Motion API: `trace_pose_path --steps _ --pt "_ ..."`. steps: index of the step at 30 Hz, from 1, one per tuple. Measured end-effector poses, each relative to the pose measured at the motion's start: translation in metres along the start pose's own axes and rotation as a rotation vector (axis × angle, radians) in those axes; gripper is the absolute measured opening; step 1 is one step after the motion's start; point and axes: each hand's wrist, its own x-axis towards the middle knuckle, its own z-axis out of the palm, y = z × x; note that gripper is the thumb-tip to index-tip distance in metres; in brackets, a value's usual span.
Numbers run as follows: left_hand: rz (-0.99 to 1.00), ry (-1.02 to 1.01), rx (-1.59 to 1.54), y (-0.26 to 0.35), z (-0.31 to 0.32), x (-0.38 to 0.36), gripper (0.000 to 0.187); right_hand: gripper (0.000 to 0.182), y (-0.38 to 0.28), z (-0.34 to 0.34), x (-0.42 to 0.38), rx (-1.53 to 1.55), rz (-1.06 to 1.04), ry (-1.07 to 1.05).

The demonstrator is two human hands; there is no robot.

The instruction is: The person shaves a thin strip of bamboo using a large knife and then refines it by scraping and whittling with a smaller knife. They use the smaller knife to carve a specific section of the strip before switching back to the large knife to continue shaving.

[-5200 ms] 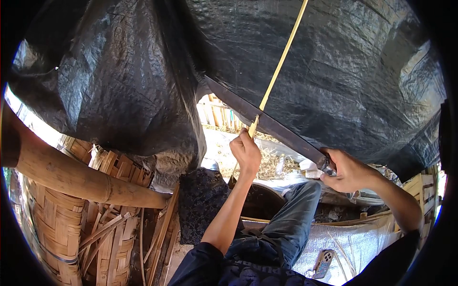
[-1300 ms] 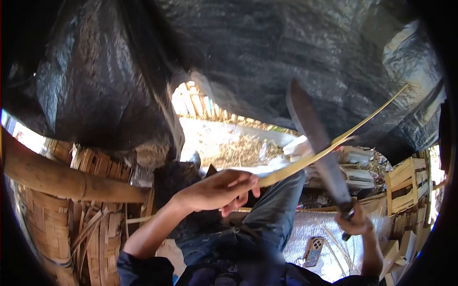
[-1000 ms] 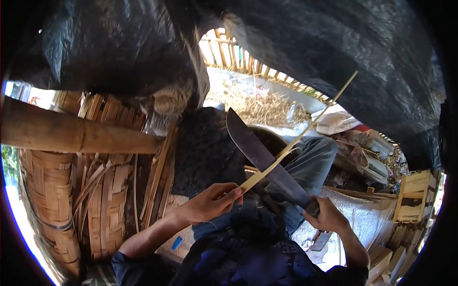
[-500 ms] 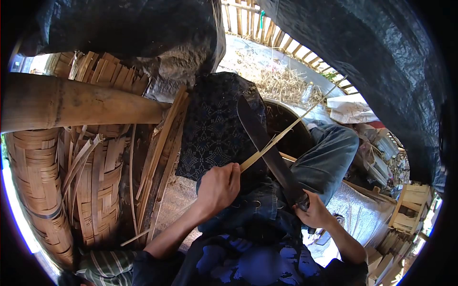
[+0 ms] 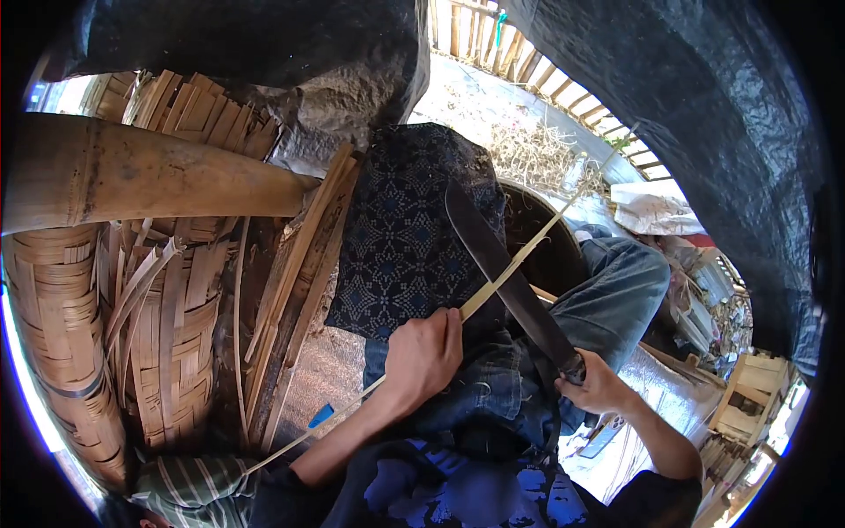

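Observation:
A long, thin bamboo strip is gripped in my left hand, its far part rising toward the upper right and its tail running down to the lower left past my forearm. My right hand is closed round the handle of a large knife. The dark blade points to the upper left and crosses the strip. Beneath the blade tip lies a dark patterned cloth over my leg.
On the left are a thick bamboo pole, woven bamboo baskets and split bamboo pieces. A dark round container stands beyond my bent knee. A striped sleeve of another person shows at the lower left.
Both hands have shifted slightly right in view with the strip and knife. A blue piece now shows beside the strip's tail near my left forearm.

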Motion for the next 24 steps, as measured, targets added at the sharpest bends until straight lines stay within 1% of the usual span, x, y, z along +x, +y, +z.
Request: trace_pose_path --steps 1,2,3,4,6,7,8,9,10,11,12,13,15,16,17,18,19,20,22,23,24 --pt "-0.003 0.008 -0.004 -0.003 -0.004 0.004 0.029 0.02 0.003 0.002 -0.001 -0.132 -0.044 0.114" --pt "-0.203 -0.194 -0.434 -0.007 -0.012 0.01 0.035 0.026 0.006 0.005 -0.002 -0.263 -0.088 0.228" --pt "-0.403 -0.399 -0.866 -0.01 -0.02 0.015 0.041 0.032 0.015 0.006 -0.001 -0.384 -0.144 0.277" --pt "-0.407 -0.393 -0.87 -0.007 -0.031 0.019 0.041 0.032 0.015 0.006 -0.001 -0.388 -0.145 0.27" --pt "-0.509 -0.652 -0.994 -0.001 -0.055 0.024 0.047 0.028 0.015 0.008 0.002 -0.682 -0.408 0.462" --pt "-0.452 -0.663 -0.97 -0.012 -0.051 0.023 0.044 0.028 0.013 0.008 0.003 -0.671 -0.406 0.461" --pt "-0.46 -0.673 -0.962 -0.014 -0.048 0.019 0.044 0.027 0.009 0.004 0.003 -0.553 -0.196 0.302" --pt "-0.353 -0.544 -0.696 -0.014 -0.044 0.015 0.042 0.025 0.007 0.001 0.003 -0.43 0.012 0.146" --pt "-0.239 -0.414 -0.436 -0.013 -0.04 0.013 0.041 0.025 0.004 0.0 0.004 -0.422 0.02 0.153" --pt "-0.237 -0.427 -0.437 -0.01 -0.037 0.01 0.041 0.031 0.002 0.0 0.005 -0.271 -0.003 0.038" --pt "-0.222 -0.355 -0.376 -0.005 -0.034 0.008 0.039 0.037 0.001 0.001 0.006 -0.12 -0.031 -0.076" --pt "-0.208 -0.284 -0.318 -0.002 -0.032 0.006 0.037 0.037 0.004 0.005 0.007 -0.113 -0.023 -0.071" --pt "-0.219 -0.272 -0.339 0.003 -0.031 0.005 0.034 0.039 0.012 0.011 0.01 -0.192 -0.084 0.068" --pt "-0.235 -0.25 -0.353 0.004 -0.033 0.005 0.03 0.039 0.011 0.011 0.007 -0.191 -0.082 0.07" --pt "-0.241 -0.259 -0.356 0.005 -0.039 0.002 0.03 0.04 0.009 0.013 -0.001 -0.358 -0.081 0.157" --pt "-0.215 -0.339 -0.286 0.004 -0.049 -0.002 0.027 0.04 0.009 0.012 -0.008 -0.529 -0.077 0.238" --pt "-0.185 -0.411 -0.217 0.002 -0.059 -0.005 0.023 0.041 0.013 0.005 -0.009 -0.478 0.114 0.067" --pt "-0.193 -0.411 -0.221 -0.002 -0.068 -0.01 0.023 0.041 0.004 0.004 -0.007 -0.481 0.117 0.059" --pt "0.048 -0.015 0.128 -0.009 -0.09 -0.021 0.011 0.04 -0.017 0.014 -0.004 -0.507 0.135 -0.04" --pt "0.099 0.096 0.221 -0.004 -0.104 -0.019 0.01 0.035 -0.015 0.019 -0.004 -0.529 0.065 0.023" --pt "0.151 0.211 0.308 0.004 -0.117 -0.017 0.012 0.035 -0.012 0.021 -0.002 -0.522 0.069 0.028"
